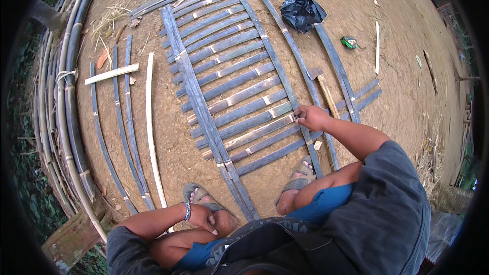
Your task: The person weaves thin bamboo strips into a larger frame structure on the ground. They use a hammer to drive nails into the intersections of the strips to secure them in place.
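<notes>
My left hand rests on my knee; how far its fingers close I cannot tell. My right hand has its fingers bunched at one end of a bamboo slat on the ground, grip unclear. Beyond lie a wooden-handled tool, a green tape measure and a black plastic bag.

On my feed I see a loose, dark grey shirt with short sleeves across the bottom of the frame, pale print on its front. Blue shorts show at lower centre. Below centre are brownish-grey, open-toed strap sandals; at lower left, a patterned, light-and-dark bracelet.
</notes>
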The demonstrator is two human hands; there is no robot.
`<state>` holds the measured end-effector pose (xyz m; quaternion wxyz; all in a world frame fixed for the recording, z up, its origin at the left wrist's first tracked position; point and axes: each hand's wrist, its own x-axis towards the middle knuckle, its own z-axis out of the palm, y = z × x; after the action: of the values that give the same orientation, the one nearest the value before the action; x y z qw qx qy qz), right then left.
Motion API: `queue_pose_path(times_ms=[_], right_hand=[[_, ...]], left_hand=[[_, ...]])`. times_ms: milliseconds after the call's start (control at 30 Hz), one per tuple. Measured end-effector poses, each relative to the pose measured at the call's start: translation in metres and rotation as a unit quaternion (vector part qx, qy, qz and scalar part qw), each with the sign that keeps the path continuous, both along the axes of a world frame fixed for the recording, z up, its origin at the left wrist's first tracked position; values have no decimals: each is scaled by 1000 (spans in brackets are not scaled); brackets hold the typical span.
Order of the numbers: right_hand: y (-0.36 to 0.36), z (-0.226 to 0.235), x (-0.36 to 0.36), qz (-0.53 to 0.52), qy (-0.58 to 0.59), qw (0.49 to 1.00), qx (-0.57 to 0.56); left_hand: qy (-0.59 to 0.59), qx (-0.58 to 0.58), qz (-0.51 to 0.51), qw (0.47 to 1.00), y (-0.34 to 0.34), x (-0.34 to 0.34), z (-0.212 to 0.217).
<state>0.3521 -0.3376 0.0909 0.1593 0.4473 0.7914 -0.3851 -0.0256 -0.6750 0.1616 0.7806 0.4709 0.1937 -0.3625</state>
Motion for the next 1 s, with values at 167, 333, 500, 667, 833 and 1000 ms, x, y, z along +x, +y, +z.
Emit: queue_pose_path(times_ms=[167,333,500,667,833,1000], right_hand=[[0,-6,-1,-10,14,1000,-10],[1,0,3,-15,10,1000,-22],[1,2,-2,-25,9,999,-29],[0,5,-1,-28,1,999,-34],[-4,3,5,-58,-3,998,-35],[-10,8,2,-83,-14,995,-43]], left_hand=[[-84,73,189,976,-58,-13,-31],[-19,-9,24,999,-5,1,-10],[-37,21,148,988,-36,-10,-19],[3,38,89,995,-2,-15,-11],[172,253,263,915,71,-52,-17],[212,752,267,565,181,-79,-67]])
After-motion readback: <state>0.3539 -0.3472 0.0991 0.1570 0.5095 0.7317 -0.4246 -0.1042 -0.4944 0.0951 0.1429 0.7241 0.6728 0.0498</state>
